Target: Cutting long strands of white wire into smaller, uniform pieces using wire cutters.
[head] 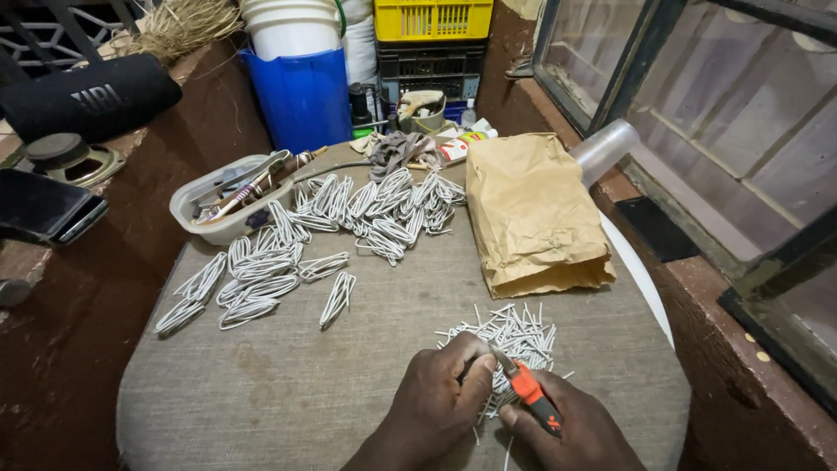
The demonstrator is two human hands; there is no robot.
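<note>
Grey cloth covers the round counter [288,392], and near its front edge lies a loose heap of short white wire pieces [514,336], just beyond both hands; the right hand [571,427] has its grip closed round orange-handled pliers [532,392], whose long axis runs up-left toward the left hand [440,401]. That left grip pinches one white piece at the plier tip, both wrists low, fingers curled inward; bent white wire loops [261,270] lie well apart, up-left.

Small improvised home workshop, handcraft production. Cloth-covered round surface [261,392] wedged between rough brown walls, batches of bent white wire pieces [349,218], tub of hand tools [228,196], stacked crates [432,39], buckets [296,74], barred window [697,96] beside it.
</note>
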